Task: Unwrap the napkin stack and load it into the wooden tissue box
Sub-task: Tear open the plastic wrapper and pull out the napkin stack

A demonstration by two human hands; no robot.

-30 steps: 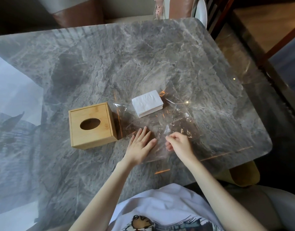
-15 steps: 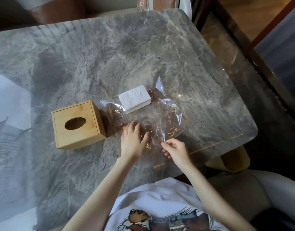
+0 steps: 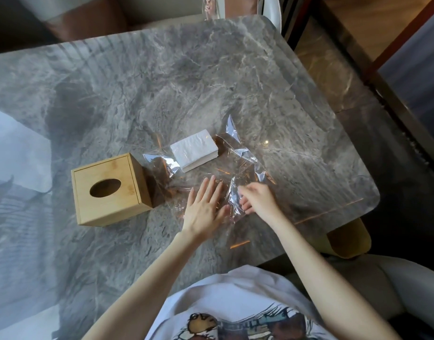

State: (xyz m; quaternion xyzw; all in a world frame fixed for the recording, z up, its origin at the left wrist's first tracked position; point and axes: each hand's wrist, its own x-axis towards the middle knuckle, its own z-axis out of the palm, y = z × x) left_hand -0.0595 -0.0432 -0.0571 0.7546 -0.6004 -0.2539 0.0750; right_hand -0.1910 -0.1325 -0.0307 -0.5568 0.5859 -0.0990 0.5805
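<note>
A white napkin stack (image 3: 194, 150) lies on a spread sheet of clear plastic wrap (image 3: 245, 165) in the middle of the grey marble table (image 3: 211, 77). To its left stands the wooden tissue box (image 3: 108, 190), closed, with an oval slot on top. My left hand (image 3: 206, 207) rests flat on the near part of the wrap, fingers apart, just in front of the stack. My right hand (image 3: 259, 200) pinches a raised fold of the wrap beside it.
The table's right edge and rounded corner (image 3: 368, 207) are close to my right hand. A yellow seat (image 3: 348, 244) shows below that corner. Chairs (image 3: 88, 18) stand at the far side. A bright window reflection (image 3: 17, 148) lies on the left.
My right hand has lifted and folded the wrap's near right part toward the middle. My left hand stays pressed on the wrap, fingers now spread flatter. The stack and box have not moved.
</note>
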